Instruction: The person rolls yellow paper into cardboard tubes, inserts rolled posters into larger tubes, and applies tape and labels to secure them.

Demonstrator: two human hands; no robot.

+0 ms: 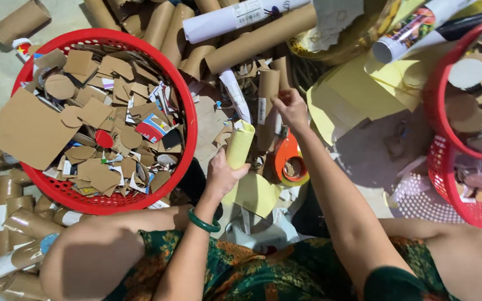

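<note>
So a yellow paper-wrapped tube [240, 144] is gripped upright in the left hand [221, 174], fingers curled round its lower end, just beside the right rim of the big red basket [188, 125] full of cardboard scraps [93, 120]. A loose yellow sheet [256, 194] hangs below it. The right hand [291, 108] is held further up over the pile of brown cardboard tubes [263, 39], fingertips pinched together on something small, probably a strip of tape or paper, though it can't really be made out. An orange tape dispenser [288, 161] sits on the floor between the two arms. For a neat wrap, the tube is best kept steady and the paper edge held taut and square before anything gets pressed down, otherwise wrinkles are likely.
</note>
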